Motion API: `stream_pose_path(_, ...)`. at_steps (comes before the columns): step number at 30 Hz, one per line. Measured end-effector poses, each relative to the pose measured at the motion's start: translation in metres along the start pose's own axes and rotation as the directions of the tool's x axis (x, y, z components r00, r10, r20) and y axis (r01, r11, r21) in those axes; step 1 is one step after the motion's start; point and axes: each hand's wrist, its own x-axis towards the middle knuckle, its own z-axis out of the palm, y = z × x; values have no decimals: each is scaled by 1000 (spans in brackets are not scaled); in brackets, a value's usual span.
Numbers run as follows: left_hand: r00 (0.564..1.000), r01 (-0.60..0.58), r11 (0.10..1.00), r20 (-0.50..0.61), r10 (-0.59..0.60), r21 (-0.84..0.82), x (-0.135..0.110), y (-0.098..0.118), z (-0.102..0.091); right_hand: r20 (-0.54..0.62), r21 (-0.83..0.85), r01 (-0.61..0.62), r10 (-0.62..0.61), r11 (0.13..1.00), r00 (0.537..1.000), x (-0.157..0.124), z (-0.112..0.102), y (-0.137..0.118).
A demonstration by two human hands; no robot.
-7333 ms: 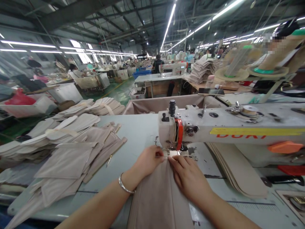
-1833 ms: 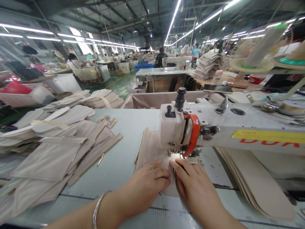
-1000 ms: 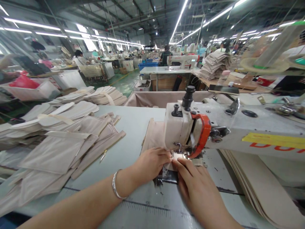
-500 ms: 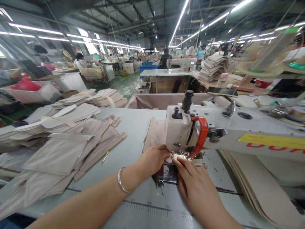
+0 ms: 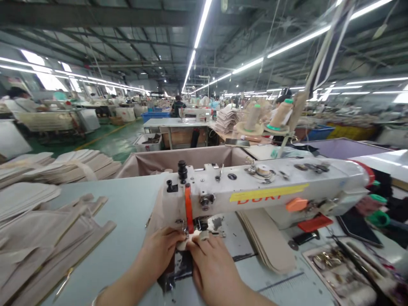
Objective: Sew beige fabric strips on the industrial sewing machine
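Right now, the left hand (image 5: 162,250) has its fingers drawn together on the near edge of a cloth piece (image 5: 156,217), just in front of the sewing machine (image 5: 267,187)'s needle end. The right hand (image 5: 212,263) lies beside it, fingers bent down onto the same edge; its thumb is hidden, so I cannot tell whether it pinches or only presses. The cloth piece spreads to the left of the machine's head, with only a short strip showing in front of it, so this edge looks well along, though the seam itself is covered and its end cannot be confirmed.

Under the machine's arm sits a stack of flat panels (image 5: 267,244). Well left of the machine, zippered pieces (image 5: 57,242) lie heaped on the desk (image 5: 117,212); whether they are finished or waiting is unclear. Banded bundles (image 5: 89,163) lie beyond the heap, also left of the machine.
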Motion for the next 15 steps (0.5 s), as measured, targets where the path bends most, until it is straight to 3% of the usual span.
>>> stream_pose_path(4, 1000, -25, 999, -16, 24, -32, -2, 1, 0, 18, -16, -8, 8, 1000, 1000, 0, -6, -4)
stream_pose_path(8, 1000, 18, 998, -7, -19, -61, -2, 2, -5, 80, 20, -70, 68, 997, 994, -12, -43, 2)
stream_pose_path(11, 999, 40, 997, 0, -40, -73, 1, -3, -6, -46, -26, -245, 244, 969, 969, -34, -82, 31)
stream_pose_path(15, 994, 86, 991, -50, -92, -106, 20, -17, -7, -158, -344, -431, 401, 834, 902, -64, -110, 81)
